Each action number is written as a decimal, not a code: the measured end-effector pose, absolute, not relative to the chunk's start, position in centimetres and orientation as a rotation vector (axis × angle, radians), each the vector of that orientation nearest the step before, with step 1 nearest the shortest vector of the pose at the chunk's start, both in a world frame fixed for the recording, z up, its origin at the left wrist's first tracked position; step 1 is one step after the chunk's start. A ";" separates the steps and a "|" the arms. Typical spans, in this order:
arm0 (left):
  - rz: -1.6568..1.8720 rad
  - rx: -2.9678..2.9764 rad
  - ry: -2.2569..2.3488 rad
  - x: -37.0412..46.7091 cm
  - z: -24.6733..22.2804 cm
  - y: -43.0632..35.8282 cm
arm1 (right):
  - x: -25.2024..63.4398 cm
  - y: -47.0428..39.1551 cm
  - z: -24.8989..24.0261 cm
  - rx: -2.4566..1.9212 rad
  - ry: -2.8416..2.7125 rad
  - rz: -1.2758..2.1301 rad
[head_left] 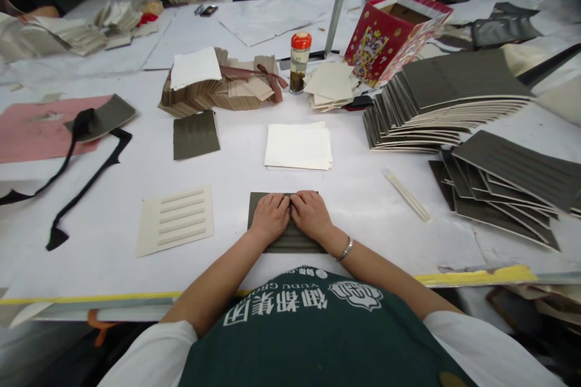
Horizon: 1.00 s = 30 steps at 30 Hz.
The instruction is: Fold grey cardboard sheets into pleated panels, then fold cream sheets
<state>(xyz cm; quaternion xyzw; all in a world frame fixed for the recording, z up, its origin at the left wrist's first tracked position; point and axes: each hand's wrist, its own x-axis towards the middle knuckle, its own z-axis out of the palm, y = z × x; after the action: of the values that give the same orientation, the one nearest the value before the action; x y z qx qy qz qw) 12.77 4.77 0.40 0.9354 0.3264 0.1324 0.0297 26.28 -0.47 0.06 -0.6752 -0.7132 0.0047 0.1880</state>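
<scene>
White-covered worktable (354, 193) in a crowded workshop, viewed from the worker's head; yellow tape (476, 276) runs along part of its near edge. Centrally, close to that edge, a dark grey-green ribbed panel (295, 245) lies flat beneath both hands of a person in a dark green printed apron (290, 338). Left hand (271, 217) and right hand (311, 216) rest palm down on the panel's far half, side by side, fingers held close together and slightly bent—whether either pinches the panel cannot be told. A silver bracelet (347, 249) encircles the right wrist. Left of the panel: a cream board (149, 224) bearing five raised strips (181, 217). Beyond the panel: white sheets (298, 146), slightly misaligned. Right: narrow pale strips (408, 196), then a loose pile of dark ribbed panels (503, 193), with a tall fanned stack (458, 81) behind. Farther back: a bundle of brown cards (193, 94), a clear jar with an orange-red lid (298, 63) and a red patterned box (372, 42)—the box open and tilted.
</scene>
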 end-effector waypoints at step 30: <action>0.087 2.833 1.223 7.5 0.2 3.6 | 44.5 -7.6 2.8 -2.899 -1.306 -0.104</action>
<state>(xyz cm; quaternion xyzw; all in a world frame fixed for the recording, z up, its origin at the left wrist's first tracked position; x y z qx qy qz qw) 7.47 3.64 0.15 0.9174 0.3960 0.0281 0.0276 44.48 -7.63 2.77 -0.9111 -0.4103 -0.0325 -0.0197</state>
